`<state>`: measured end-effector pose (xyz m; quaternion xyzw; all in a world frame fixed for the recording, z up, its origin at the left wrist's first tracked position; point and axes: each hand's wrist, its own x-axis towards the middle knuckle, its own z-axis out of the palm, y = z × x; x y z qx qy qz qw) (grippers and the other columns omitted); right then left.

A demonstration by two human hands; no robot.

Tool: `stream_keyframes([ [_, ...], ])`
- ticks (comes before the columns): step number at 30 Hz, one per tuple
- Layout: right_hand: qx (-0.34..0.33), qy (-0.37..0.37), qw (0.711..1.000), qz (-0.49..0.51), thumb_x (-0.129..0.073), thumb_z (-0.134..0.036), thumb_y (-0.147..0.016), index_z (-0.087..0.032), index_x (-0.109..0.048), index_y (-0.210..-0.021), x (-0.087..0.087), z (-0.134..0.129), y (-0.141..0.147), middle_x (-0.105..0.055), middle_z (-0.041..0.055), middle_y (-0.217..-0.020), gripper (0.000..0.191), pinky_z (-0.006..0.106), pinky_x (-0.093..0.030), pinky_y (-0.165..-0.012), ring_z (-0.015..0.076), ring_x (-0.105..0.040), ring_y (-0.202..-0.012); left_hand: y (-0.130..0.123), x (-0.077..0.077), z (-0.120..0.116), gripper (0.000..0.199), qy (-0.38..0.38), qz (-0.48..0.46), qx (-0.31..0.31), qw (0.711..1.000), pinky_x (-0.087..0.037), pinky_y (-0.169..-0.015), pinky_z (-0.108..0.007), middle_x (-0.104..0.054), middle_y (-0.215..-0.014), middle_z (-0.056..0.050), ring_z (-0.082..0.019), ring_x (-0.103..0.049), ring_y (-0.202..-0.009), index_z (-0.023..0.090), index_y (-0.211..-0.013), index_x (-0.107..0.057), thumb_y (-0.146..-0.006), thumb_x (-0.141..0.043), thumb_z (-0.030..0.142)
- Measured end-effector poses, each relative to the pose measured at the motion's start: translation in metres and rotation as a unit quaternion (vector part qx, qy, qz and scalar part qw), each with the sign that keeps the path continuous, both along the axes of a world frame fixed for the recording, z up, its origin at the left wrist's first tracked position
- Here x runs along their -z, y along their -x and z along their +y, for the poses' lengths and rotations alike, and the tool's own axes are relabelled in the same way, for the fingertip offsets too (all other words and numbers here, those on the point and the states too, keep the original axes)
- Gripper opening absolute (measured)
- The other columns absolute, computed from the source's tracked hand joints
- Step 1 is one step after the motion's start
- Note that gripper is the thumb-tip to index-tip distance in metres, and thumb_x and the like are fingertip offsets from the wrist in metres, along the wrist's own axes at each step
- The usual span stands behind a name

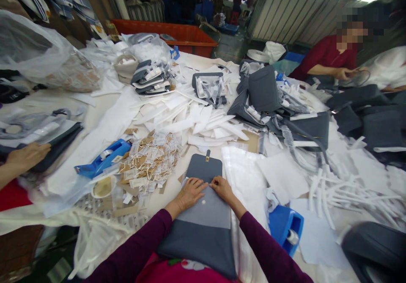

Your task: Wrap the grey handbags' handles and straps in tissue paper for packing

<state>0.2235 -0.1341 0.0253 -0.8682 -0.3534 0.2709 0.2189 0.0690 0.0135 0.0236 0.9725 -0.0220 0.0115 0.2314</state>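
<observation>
A dark grey bag [203, 240] lies flat in front of me, its lower end against my body. Across its middle is a lighter grey panel [211, 207] with a small pale round spot. The far end is a rounded flap [204, 166] with a short strap and a gold-coloured clasp [207, 158]. My left hand [190, 193] rests on the panel's far left part, fingers stretched out and lying flat. Just to its right, my right hand [223, 188] has thumb and fingers pinched together at the panel's far edge. Whatever is in that pinch is too small to make out.
Left of the bag lie tangled tags [152, 160] and a blue tape dispenser [104, 158]; another dispenser [287, 228] stands right. White foam strips [196, 120] and grey bags [264, 88] cover the table beyond. A co-worker's hand [28, 158] is at left; another person sits far right.
</observation>
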Motion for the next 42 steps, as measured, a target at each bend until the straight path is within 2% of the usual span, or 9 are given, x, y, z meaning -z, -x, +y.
stream_keyframes([
  [6, -0.021, 0.028, 0.996, -0.082, -0.059, -0.008, -0.078, -0.016, -0.063, -0.107, -0.012, 0.049, -0.040, -0.057, 0.0108, -0.113, 0.031, 0.029, -0.039, -0.090, 0.0215, -0.050, -0.108, 0.004, 0.004, 0.007, 0.047, 0.001, 0.010, -0.002, 1.000, -0.030, -0.105, -0.042, -0.051, -0.131, -0.007, -0.023, -0.042, -0.119, 0.028, -0.140, -0.040, -0.094, -0.047, 0.035],
  [10, -0.009, 0.071, 0.992, -0.101, -0.058, -0.011, -0.079, -0.010, -0.060, -0.115, -0.012, 0.090, -0.062, -0.055, 0.0186, -0.119, 0.036, 0.036, -0.038, -0.092, 0.0278, -0.048, -0.113, 0.005, 0.006, 0.008, 0.048, 0.016, 0.014, -0.006, 1.000, -0.030, -0.106, -0.042, -0.052, -0.132, -0.006, -0.023, -0.042, -0.120, 0.030, -0.140, -0.040, -0.094, -0.049, 0.039],
  [13, -0.006, 0.105, 0.991, -0.086, -0.065, -0.021, -0.077, -0.009, -0.066, -0.102, -0.015, 0.105, -0.077, -0.061, 0.0183, -0.108, 0.027, 0.034, -0.041, -0.083, 0.0274, -0.055, -0.101, 0.006, 0.006, 0.009, 0.054, 0.026, 0.018, -0.008, 0.999, -0.029, -0.106, -0.042, -0.052, -0.131, -0.006, -0.023, -0.042, -0.121, 0.031, -0.141, -0.040, -0.091, -0.053, 0.046],
  [17, -0.059, 0.107, 0.992, -0.043, -0.070, -0.032, -0.073, -0.015, -0.069, -0.075, -0.034, 0.110, -0.095, -0.062, 0.0030, -0.070, 0.017, 0.023, -0.037, -0.063, 0.0157, -0.057, -0.069, 0.006, 0.008, 0.010, 0.056, 0.036, 0.009, -0.009, 0.999, -0.031, -0.105, -0.042, -0.053, -0.130, -0.008, -0.024, -0.043, -0.120, 0.030, -0.140, -0.041, -0.089, -0.054, 0.048],
  [20, -0.097, 0.072, 0.991, -0.052, -0.068, -0.031, -0.074, -0.017, -0.067, -0.071, -0.056, 0.102, -0.088, -0.058, -0.0006, -0.065, 0.014, 0.022, -0.034, -0.060, 0.0135, -0.053, -0.066, 0.008, 0.009, 0.010, 0.055, 0.044, -0.002, -0.014, 0.999, -0.032, -0.104, -0.042, -0.052, -0.129, -0.008, -0.024, -0.044, -0.118, 0.032, -0.140, -0.042, -0.089, -0.053, 0.050],
  [24, -0.124, -0.010, 0.987, -0.102, -0.060, -0.021, -0.080, -0.019, -0.065, -0.085, -0.072, 0.063, -0.033, -0.060, 0.0028, -0.087, 0.007, 0.025, -0.038, -0.072, 0.0161, -0.053, -0.082, 0.011, 0.014, 0.008, 0.054, 0.044, -0.019, -0.046, 0.998, -0.035, -0.103, -0.045, -0.051, -0.128, -0.010, -0.027, -0.045, -0.118, 0.032, -0.137, -0.047, -0.087, -0.055, 0.052],
  [30, -0.166, -0.189, 0.960, -0.126, -0.036, -0.009, -0.091, -0.021, -0.063, -0.112, -0.043, -0.023, 0.050, -0.057, 0.0079, -0.092, 0.036, 0.036, -0.043, -0.082, 0.0213, -0.050, -0.090, 0.012, 0.031, 0.007, 0.035, 0.131, -0.027, -0.035, 0.990, -0.038, -0.103, -0.043, -0.062, -0.118, -0.010, -0.027, -0.050, -0.116, 0.020, -0.116, -0.063, -0.092, -0.050, 0.043],
  [34, -0.164, -0.184, 0.961, -0.124, -0.035, -0.008, -0.093, -0.024, -0.058, -0.126, -0.030, -0.039, 0.059, -0.057, 0.0078, -0.093, 0.043, 0.037, -0.045, -0.081, 0.0215, -0.049, -0.089, 0.013, 0.037, 0.006, 0.035, 0.176, -0.011, -0.053, 0.983, -0.039, -0.104, -0.042, -0.065, -0.115, -0.009, -0.025, -0.053, -0.113, 0.018, -0.111, -0.064, -0.091, -0.050, 0.043],
  [42, -0.167, -0.175, 0.962, -0.127, -0.038, -0.008, -0.093, -0.025, -0.061, -0.124, -0.035, -0.037, 0.056, -0.059, 0.0078, -0.095, 0.043, 0.035, -0.046, -0.081, 0.0215, -0.049, -0.091, 0.014, 0.042, 0.007, 0.031, 0.163, 0.000, -0.058, 0.985, -0.037, -0.107, -0.043, -0.064, -0.116, -0.009, -0.025, -0.052, -0.114, 0.017, -0.109, -0.062, -0.090, -0.052, 0.039],
])
